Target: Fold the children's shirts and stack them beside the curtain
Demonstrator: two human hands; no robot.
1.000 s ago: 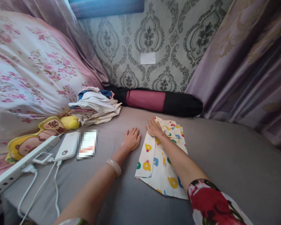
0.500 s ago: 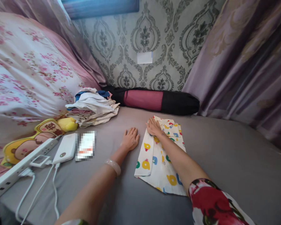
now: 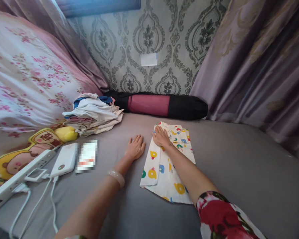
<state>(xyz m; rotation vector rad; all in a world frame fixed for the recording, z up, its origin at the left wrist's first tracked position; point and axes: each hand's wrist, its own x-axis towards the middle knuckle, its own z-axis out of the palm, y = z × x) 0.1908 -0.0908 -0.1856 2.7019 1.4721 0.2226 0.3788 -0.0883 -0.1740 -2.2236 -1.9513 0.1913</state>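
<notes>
A white garment with coloured prints (image 3: 164, 172) lies folded flat on the grey bed sheet (image 3: 239, 172). My right hand (image 3: 160, 136) rests palm down on its far end, fingers stretched out. My left hand (image 3: 135, 147) lies flat on the sheet just left of the garment, fingers spread, holding nothing. A pale bangle (image 3: 116, 176) sits on my left wrist.
A stack of folded clothes (image 3: 93, 114) stands at the back left. A black and pink roll (image 3: 159, 105) lies along the wall. At left are a floral quilt (image 3: 27, 83), a yellow plush toy (image 3: 35, 146), a power strip (image 3: 15, 181), a white power bank (image 3: 64, 160) and cables.
Both hands stay flat in the same places. Only the view has drifted, so everything sits slightly further left in the picture.
</notes>
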